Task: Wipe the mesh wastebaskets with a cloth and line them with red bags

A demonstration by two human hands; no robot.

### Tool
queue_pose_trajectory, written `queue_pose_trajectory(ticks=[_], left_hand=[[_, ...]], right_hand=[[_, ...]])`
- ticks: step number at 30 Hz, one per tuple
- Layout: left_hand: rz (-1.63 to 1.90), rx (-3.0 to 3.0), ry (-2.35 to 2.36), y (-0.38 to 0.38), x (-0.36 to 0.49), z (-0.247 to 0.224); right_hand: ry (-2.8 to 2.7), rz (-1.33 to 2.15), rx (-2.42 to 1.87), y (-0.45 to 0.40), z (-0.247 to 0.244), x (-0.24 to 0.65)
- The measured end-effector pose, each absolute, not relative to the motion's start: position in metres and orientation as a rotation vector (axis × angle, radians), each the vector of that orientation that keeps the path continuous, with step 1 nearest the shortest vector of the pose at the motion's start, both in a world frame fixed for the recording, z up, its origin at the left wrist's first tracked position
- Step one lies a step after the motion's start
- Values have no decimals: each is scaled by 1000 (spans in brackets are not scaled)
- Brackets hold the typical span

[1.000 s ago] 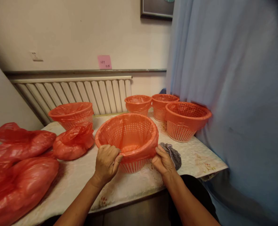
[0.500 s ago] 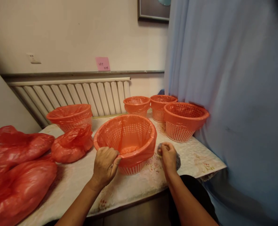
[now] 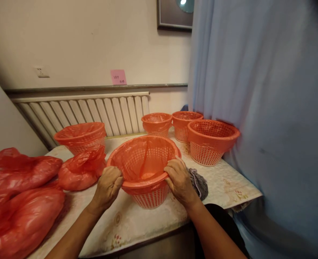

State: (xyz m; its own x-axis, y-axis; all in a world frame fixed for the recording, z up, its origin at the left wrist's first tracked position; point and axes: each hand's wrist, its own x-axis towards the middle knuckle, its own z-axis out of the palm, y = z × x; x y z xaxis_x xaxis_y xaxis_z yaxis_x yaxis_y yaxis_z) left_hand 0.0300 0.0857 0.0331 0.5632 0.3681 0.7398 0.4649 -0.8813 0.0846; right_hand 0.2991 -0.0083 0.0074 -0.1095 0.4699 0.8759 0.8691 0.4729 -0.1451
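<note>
A perforated basket [image 3: 150,198] lined with a thin red plastic bag [image 3: 145,158] stands upright in the middle of the table. The bag is folded over the rim, and the inside looks empty. My left hand [image 3: 108,186] is closed on the rim at its front left. On the right side of the rim, my right hand [image 3: 179,180] grips the edge with its fingers over the top. A crumpled grey cloth [image 3: 199,184] lies just right of my right hand.
Three lined baskets [image 3: 156,124] [image 3: 185,126] [image 3: 210,144] stand at the back right, by a blue curtain [image 3: 277,108]. Another lined basket [image 3: 82,138] is back left. Several tied red bags [image 3: 26,216] lie on the left of the patterned tablecloth [image 3: 148,225].
My right hand has moved left from the grey cloth onto the basket rim. My left hand has slid left along the rim, and the basket sits slightly nearer.
</note>
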Motion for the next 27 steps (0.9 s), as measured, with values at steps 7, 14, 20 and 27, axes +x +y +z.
queue_pose_trajectory(ticks=[7, 14, 20, 27], left_hand=[[-1249, -2528, -594, 39, 59, 26], [-1146, -2526, -580, 39, 75, 19], [-1131, -2699, -531, 70, 39, 23], [-1097, -2685, -649, 56, 33, 27]], right_hand=[[-1786, -596, -1190, -22, 5, 259], [-1871, -529, -1201, -12, 8, 286], [-1694, -282, -1139, -4, -3, 330], [-674, 634, -881, 9, -30, 340]])
